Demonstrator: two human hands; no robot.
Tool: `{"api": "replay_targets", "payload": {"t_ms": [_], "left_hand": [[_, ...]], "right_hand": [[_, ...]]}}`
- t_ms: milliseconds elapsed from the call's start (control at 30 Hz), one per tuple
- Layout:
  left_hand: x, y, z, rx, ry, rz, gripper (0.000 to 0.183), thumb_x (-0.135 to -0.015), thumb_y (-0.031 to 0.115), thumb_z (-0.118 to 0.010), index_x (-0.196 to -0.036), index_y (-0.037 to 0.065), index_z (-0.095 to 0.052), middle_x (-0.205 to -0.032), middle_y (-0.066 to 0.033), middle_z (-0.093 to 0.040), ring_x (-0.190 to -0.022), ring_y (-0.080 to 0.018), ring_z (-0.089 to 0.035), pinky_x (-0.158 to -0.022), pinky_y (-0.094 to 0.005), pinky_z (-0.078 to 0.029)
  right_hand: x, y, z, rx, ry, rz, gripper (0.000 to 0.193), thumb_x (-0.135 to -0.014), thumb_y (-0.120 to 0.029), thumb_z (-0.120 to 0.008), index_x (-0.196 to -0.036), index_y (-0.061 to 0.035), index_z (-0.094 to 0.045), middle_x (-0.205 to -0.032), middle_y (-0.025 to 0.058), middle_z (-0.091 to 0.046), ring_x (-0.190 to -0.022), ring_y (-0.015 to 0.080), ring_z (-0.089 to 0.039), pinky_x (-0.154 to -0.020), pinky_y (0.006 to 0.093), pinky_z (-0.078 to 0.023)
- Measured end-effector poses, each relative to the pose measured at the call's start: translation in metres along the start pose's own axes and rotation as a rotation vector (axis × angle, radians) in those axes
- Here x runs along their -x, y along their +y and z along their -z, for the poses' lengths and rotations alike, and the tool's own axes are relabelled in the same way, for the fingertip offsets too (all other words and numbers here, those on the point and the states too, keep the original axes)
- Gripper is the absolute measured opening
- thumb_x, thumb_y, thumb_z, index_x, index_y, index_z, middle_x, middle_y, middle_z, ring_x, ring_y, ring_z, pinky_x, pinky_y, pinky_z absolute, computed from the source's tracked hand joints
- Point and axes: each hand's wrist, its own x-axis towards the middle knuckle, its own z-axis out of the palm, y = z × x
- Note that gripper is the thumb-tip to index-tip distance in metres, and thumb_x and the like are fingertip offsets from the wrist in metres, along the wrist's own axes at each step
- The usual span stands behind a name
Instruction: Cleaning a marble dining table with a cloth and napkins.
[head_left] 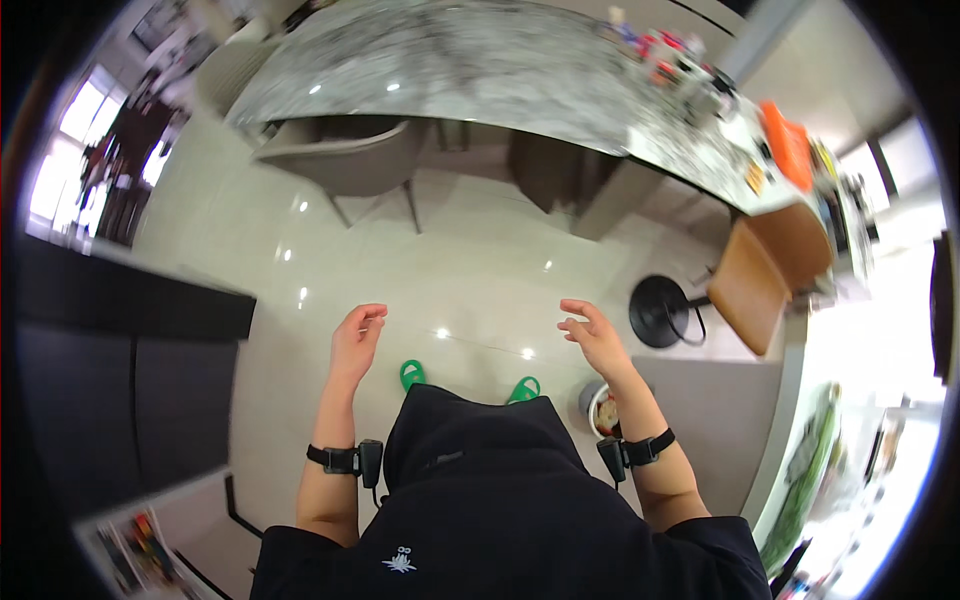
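Note:
My left hand (357, 340) hangs in the air over the glossy tiled floor (470, 270), its fingers loosely bent and nothing in them. On the other side my right hand (592, 335) is also raised and bare, thumb and fingers apart. Neither hand touches anything. Each forearm wears a black strap with a small box, the left box (370, 464) and the right box (612, 461). Below my right forearm, partly covered by it, stands a white bin (590, 400) with some refuse inside. Green slippers (412, 374) show at my feet.
Ahead stands a long grey marble table (430, 70) with a grey chair (350, 160) at it. To the right are a brown swivel stool (750, 290), an orange object (787, 145) and mixed items on the counter. A dark cabinet (130, 370) stands left.

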Motion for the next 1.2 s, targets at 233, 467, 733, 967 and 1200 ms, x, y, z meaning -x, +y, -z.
{"api": "replay_targets", "payload": {"t_ms": [233,467,733,967,1200], "left_hand": [[0.100,-0.156,0.114,0.095,0.322,0.220,0.020,-0.096,0.011,-0.055,-0.112,0.002,-0.064,-0.104,-0.0059,-0.070,-0.093,-0.0140,-0.065,-0.080,-0.0276,-0.050],[0.101,-0.195,0.155,0.253,0.263,0.380,0.019,-0.096,0.011,-0.056,-0.110,0.001,-0.065,-0.103,-0.0075,-0.070,-0.089,-0.0154,-0.067,-0.080,-0.0280,-0.052],[-0.052,-0.143,0.161,0.255,0.153,0.188,0.019,-0.096,0.010,-0.056,-0.111,0.001,-0.065,-0.103,-0.0071,-0.070,-0.092,-0.0162,-0.067,-0.082,-0.0286,-0.051],[-0.125,-0.113,0.183,0.211,0.215,0.201,0.019,-0.094,0.011,-0.060,-0.111,0.005,-0.067,-0.098,-0.0059,-0.071,-0.085,-0.0136,-0.065,-0.079,-0.0275,-0.052],[-0.141,-0.137,0.264,0.202,0.529,0.410,0.019,-0.094,0.014,-0.061,-0.109,0.004,-0.067,-0.094,-0.0064,-0.071,-0.083,-0.0140,-0.065,-0.078,-0.0288,-0.053]], "right_hand": [[-0.098,-0.038,-0.181,0.309,-0.412,0.073,0.035,-0.094,-0.016,-0.056,-0.128,-0.0041,-0.055,-0.127,0.0115,-0.060,-0.107,0.0215,-0.064,-0.089,0.0319,-0.051],[-0.133,-0.081,-0.282,0.546,-0.578,0.240,0.032,-0.094,-0.017,-0.056,-0.124,-0.0046,-0.059,-0.121,0.0157,-0.062,-0.102,0.0270,-0.066,-0.090,0.0351,-0.052],[-0.208,-0.137,-0.288,0.611,-0.663,0.328,0.032,-0.094,-0.017,-0.055,-0.122,-0.0012,-0.058,-0.121,0.0179,-0.062,-0.103,0.0282,-0.067,-0.091,0.0360,-0.051],[-0.306,-0.196,-0.320,0.638,-0.819,0.378,0.031,-0.095,-0.019,-0.056,-0.121,-0.0022,-0.059,-0.120,0.0164,-0.063,-0.101,0.0284,-0.067,-0.089,0.0359,-0.052],[-0.386,-0.262,-0.447,0.658,-1.087,0.379,0.031,-0.098,-0.020,-0.055,-0.124,-0.0040,-0.058,-0.119,0.0136,-0.064,-0.105,0.0251,-0.065,-0.089,0.0347,-0.052]]}}
